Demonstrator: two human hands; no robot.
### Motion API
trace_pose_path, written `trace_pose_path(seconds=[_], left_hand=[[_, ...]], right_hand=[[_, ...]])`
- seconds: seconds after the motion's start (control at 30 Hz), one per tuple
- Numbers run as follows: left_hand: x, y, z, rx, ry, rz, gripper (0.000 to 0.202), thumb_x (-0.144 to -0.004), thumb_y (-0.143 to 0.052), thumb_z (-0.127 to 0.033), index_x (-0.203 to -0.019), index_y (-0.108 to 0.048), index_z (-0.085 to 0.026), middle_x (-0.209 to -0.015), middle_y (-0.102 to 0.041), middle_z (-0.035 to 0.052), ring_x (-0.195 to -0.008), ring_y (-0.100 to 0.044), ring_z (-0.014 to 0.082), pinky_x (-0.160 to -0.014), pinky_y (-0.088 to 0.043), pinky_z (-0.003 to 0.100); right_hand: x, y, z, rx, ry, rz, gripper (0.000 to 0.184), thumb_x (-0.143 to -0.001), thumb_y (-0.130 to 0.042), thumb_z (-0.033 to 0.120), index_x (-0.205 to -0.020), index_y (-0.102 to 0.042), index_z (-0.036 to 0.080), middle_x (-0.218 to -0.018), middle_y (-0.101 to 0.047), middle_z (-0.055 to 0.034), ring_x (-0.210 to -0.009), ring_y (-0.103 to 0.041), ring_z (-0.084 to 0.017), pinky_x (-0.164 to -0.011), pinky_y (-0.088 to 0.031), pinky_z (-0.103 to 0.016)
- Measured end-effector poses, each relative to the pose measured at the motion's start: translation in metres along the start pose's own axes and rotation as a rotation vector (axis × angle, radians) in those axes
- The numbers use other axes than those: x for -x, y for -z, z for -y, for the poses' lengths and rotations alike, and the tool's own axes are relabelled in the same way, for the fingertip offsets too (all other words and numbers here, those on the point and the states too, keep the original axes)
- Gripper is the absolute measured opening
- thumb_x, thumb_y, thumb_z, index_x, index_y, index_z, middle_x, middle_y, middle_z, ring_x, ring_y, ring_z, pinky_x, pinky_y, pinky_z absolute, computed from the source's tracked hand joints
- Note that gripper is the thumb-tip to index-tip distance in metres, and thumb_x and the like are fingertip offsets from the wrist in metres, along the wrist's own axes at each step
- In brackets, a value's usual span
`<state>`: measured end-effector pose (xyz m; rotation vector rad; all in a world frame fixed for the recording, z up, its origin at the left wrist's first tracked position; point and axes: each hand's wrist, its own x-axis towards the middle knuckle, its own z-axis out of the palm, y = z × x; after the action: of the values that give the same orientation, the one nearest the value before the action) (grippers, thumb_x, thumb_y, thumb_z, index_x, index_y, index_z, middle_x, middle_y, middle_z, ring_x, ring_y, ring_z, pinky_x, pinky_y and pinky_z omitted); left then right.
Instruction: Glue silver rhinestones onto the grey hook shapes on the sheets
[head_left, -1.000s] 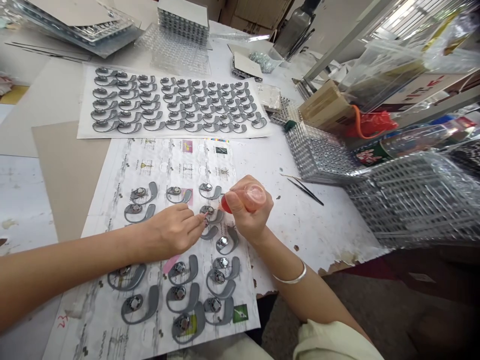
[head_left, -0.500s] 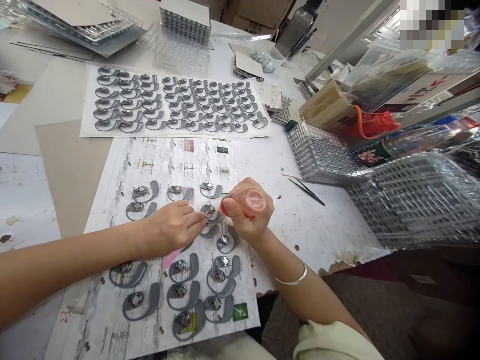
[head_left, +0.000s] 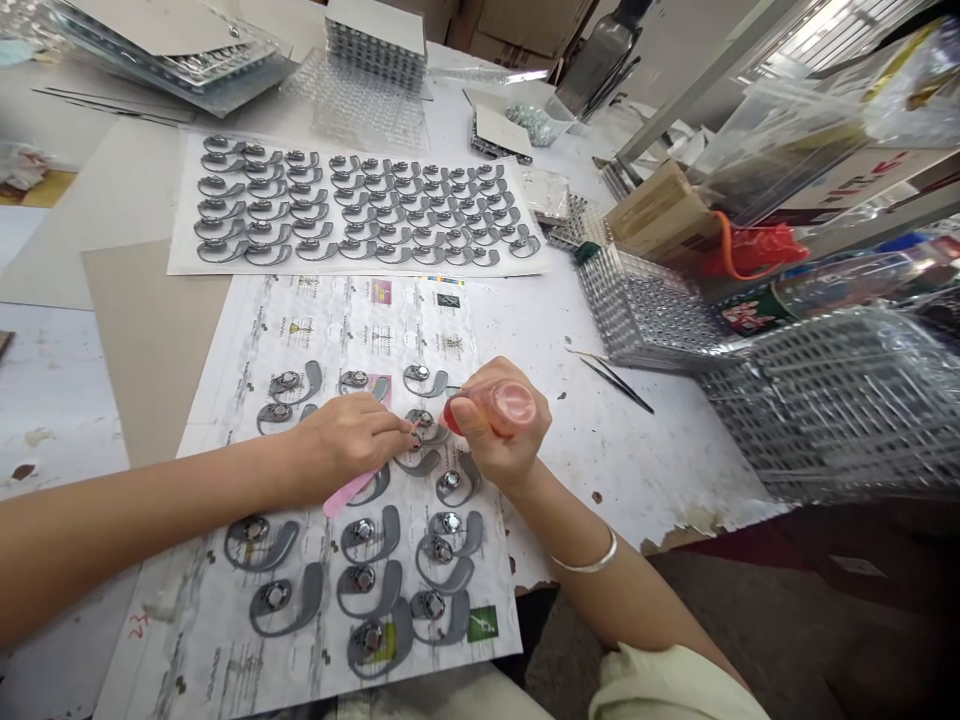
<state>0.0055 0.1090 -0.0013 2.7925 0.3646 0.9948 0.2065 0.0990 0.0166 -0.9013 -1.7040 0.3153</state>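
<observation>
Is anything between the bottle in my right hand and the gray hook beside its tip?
Nothing visible stands between the bottle and that gray hook; the pink stick in your left hand comes from the opposite side.

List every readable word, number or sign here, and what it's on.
"23": in red on the printed sheet.
The sheet's other print: too small to read.
Box at right: red characters, too blurred to read.
Green bottle label: lettering too blurred to read.

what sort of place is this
Most likely a workshop or small factory: dozens of matching gray hooked pieces laid out, plastic-wrapped stacks at the right, and what look like tweezers on a worn white tabletop.
</observation>
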Motion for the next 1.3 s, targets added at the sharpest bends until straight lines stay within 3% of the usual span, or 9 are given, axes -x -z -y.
trace_pose_path(seconds=[0.53,0.97,1.3], left_hand=[[0.002,-0.006,0.008,0.185,0.103,-0.127,0.007,-0.088,-0.054,-0.012,-0.087,-0.061,-0.013,-0.085,-0.072,0.0064,-0.073,-0.066,0.014,-0.066,-0.051,0.025],[0.007,-0.01,0.011,0.257,0.145,-0.127,0.007,-0.087,-0.055,-0.012,-0.091,-0.06,-0.015,-0.085,-0.072,0.0054,-0.072,-0.067,0.0149,-0.066,-0.053,0.025],[0.011,-0.008,0.012,0.31,0.221,-0.056,0.009,-0.088,-0.055,-0.014,-0.096,-0.058,-0.017,-0.085,-0.071,0.002,-0.076,-0.067,0.0125,-0.068,-0.052,0.022]], right_hand=[[0.006,-0.002,-0.001,-0.032,-0.031,-0.004,0.012,-0.079,-0.063,0.02,-0.068,-0.057,0.02,-0.061,-0.059,-0.0022,-0.056,-0.053,-0.015,-0.05,-0.045,-0.032],[0.005,0.0,-0.004,-0.043,-0.01,-0.023,0.012,-0.078,-0.063,0.017,-0.067,-0.058,0.019,-0.06,-0.058,-0.0014,-0.057,-0.053,-0.014,-0.052,-0.045,-0.031],[0.007,-0.002,-0.005,-0.059,-0.044,-0.04,0.017,-0.08,-0.062,0.021,-0.064,-0.058,0.019,-0.06,-0.059,-0.0021,-0.059,-0.055,-0.015,-0.052,-0.046,-0.031]])
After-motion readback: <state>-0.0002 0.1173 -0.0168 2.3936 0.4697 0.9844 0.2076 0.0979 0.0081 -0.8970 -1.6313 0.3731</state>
